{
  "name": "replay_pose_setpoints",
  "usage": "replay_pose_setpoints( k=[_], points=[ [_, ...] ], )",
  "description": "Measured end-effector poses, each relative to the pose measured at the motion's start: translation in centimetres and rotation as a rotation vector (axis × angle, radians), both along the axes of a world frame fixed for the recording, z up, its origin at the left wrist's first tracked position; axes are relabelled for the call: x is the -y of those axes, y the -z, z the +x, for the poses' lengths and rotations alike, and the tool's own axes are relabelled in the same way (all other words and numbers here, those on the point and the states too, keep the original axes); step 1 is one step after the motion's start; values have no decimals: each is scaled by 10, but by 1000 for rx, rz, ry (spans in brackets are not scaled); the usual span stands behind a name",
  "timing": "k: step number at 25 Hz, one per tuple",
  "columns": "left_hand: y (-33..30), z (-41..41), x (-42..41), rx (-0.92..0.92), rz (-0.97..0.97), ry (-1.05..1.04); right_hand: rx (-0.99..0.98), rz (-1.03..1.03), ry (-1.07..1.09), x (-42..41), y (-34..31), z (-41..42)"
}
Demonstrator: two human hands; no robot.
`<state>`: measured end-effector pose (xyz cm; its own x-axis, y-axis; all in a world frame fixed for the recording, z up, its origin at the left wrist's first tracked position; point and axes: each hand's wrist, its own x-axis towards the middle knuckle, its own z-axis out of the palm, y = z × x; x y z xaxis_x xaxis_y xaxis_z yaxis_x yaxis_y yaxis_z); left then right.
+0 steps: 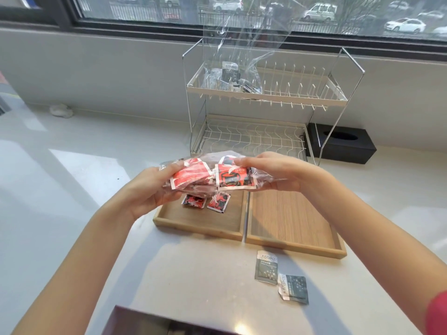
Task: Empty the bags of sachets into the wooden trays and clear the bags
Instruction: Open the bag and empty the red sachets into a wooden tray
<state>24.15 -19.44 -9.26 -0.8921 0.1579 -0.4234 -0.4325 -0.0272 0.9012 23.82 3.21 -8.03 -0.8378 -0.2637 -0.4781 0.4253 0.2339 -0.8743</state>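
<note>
A clear plastic bag of red sachets (210, 176) hangs over the left wooden tray (200, 226). My left hand (150, 189) grips its left end and my right hand (275, 171) grips its right end. Two red sachets (206, 201) lie in the left tray under the bag. The right wooden tray (290, 221) holds nothing. A second clear bag with dark sachets (232, 76) stands on the top shelf of the dish rack.
A white two-tier dish rack (263, 117) stands behind the trays. A black tissue box (343, 146) sits to its right. Two grey-green sachets (280, 276) lie on the counter before the right tray. A dark object (157, 322) lies at the near edge.
</note>
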Motion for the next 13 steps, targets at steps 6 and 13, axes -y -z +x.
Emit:
replay_pose_setpoints(
  k=[6, 13],
  points=[
    [2, 3, -4, -22, -52, -13, -21, 54, -17, -1, 4, 1],
    [-13, -3, 4, 35, 80, 9, 112, -123, -47, -23, -15, -8]
  ],
)
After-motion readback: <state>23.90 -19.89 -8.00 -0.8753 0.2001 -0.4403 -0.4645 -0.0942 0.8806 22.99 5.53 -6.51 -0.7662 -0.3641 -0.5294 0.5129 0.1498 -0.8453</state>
